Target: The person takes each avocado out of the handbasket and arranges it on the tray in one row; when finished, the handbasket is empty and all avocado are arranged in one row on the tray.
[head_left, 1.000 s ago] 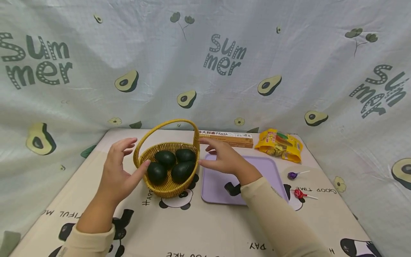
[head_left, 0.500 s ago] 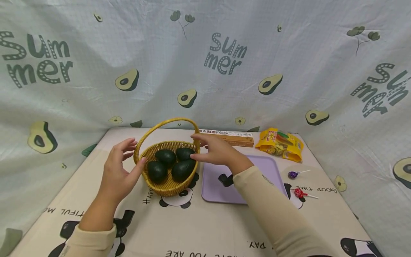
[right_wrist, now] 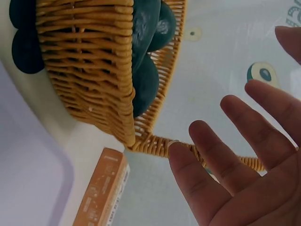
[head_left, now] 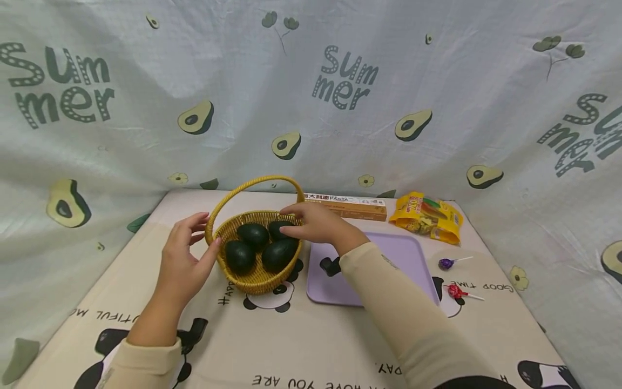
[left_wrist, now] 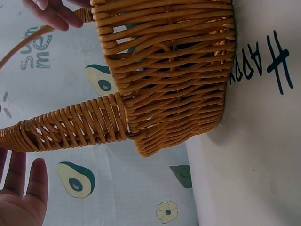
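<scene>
A yellow-brown wicker basket point(head_left: 262, 284) with an arched handle point(head_left: 257, 181) stands on the table and holds several dark green avocados point(head_left: 252, 234). My left hand point(head_left: 187, 262) is at its left side, thumb near the rim. Its relaxed fingers are beside the handle in the left wrist view, where the basket's woven wall point(left_wrist: 174, 70) fills the middle. Over the right rim reaches my right hand point(head_left: 313, 221), partly covering the back-right avocado point(head_left: 277, 229); whether it touches that avocado I cannot tell. In the right wrist view its fingers point(right_wrist: 216, 150) are spread and grip nothing.
Right of the basket lies a lilac tray point(head_left: 400, 259). Behind it are a pasta box point(head_left: 359, 210) and a yellow snack bag point(head_left: 430, 216). A purple lollipop point(head_left: 446, 263) and a red lollipop point(head_left: 455, 292) lie further right. A printed curtain point(head_left: 233, 81) hangs behind.
My right hand has moved left, from outside the basket's right rim to over the avocados. The left hand stays almost in place beside the basket. The view has shifted slightly.
</scene>
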A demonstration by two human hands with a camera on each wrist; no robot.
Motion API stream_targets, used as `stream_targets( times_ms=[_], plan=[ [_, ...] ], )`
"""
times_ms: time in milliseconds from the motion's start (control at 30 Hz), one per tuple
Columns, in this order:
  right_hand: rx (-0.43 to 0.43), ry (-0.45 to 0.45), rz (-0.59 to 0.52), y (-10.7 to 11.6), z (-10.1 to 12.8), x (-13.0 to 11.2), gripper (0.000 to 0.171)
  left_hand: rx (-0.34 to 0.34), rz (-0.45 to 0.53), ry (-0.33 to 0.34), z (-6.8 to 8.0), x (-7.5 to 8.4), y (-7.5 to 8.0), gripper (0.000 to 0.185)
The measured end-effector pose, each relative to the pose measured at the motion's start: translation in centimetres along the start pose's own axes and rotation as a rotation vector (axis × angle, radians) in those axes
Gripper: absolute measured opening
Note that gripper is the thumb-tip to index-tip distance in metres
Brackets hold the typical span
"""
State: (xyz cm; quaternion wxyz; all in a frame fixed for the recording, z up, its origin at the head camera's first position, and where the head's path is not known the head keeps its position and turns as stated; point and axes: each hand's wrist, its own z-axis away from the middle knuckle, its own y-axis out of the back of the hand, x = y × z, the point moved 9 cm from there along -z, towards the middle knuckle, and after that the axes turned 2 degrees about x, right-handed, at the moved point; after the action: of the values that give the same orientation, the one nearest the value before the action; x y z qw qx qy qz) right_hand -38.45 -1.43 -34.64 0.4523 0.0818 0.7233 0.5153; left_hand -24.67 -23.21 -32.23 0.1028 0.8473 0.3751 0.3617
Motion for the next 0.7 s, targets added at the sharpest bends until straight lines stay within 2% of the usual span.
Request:
stream_targets(
  times_ms=[267, 700],
  plan=[
    [-0.016, 0.01, 0.054, -0.3, -1.1, -0.8, 0.055, -0.003, 0.0, 0.037, 0.0, -0.4, -0.3, 0.057],
    [-0.031, 0.008, 0.003, -1.2, -2.4, -0.9, 0.051, -0.007, 0.029, 0.11, 0.6, -1.6, -0.4, 0.054]
  ],
)
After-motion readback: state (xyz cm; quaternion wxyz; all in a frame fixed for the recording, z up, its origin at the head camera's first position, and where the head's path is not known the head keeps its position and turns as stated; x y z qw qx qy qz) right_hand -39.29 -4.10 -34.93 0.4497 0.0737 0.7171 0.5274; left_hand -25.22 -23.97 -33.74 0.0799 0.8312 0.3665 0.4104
